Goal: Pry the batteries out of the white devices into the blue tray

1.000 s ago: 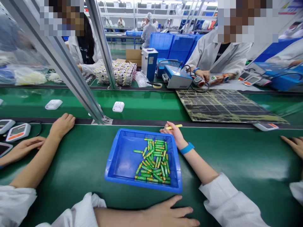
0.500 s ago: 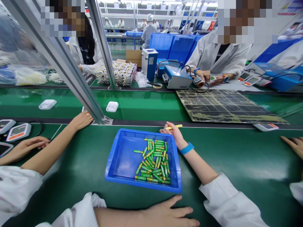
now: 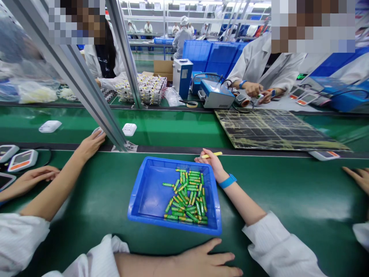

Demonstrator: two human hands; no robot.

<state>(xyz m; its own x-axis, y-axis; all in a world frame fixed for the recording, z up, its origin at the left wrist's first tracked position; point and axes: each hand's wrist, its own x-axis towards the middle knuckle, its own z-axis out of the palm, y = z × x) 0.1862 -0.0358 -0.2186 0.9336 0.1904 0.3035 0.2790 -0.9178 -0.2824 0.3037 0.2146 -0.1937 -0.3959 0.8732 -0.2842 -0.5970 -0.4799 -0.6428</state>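
Observation:
My left hand (image 3: 206, 259) lies on the green tabletop at the bottom of the head view, fingers spread, holding nothing. Beyond it stands a blue plastic tray (image 3: 148, 223), with many loose green-and-yellow cylindrical batteries (image 3: 191, 200) heaped mostly in its right half. By the tray's far right corner, my right hand (image 3: 215, 165) is closed around a slim yellow stick (image 3: 211, 155) whose exact kind I cannot make out. A blue band (image 3: 227, 181) circles my right wrist. Part of the right fingers is hidden by the palm.
At left, a co-worker's hand (image 3: 92, 144) grips a white device beside a metal post (image 3: 95, 104). White square pieces (image 3: 129, 129) lie on the green conveyor (image 3: 173, 127). A dark marked board (image 3: 276, 129) spans it at right. Another person's hand (image 3: 357, 177) rests at the right edge.
The white square pieces on the conveyor have shifted left. The left co-worker's hand has moved left with a white device. The person opposite has moved their hands. My hands and the tray stay put.

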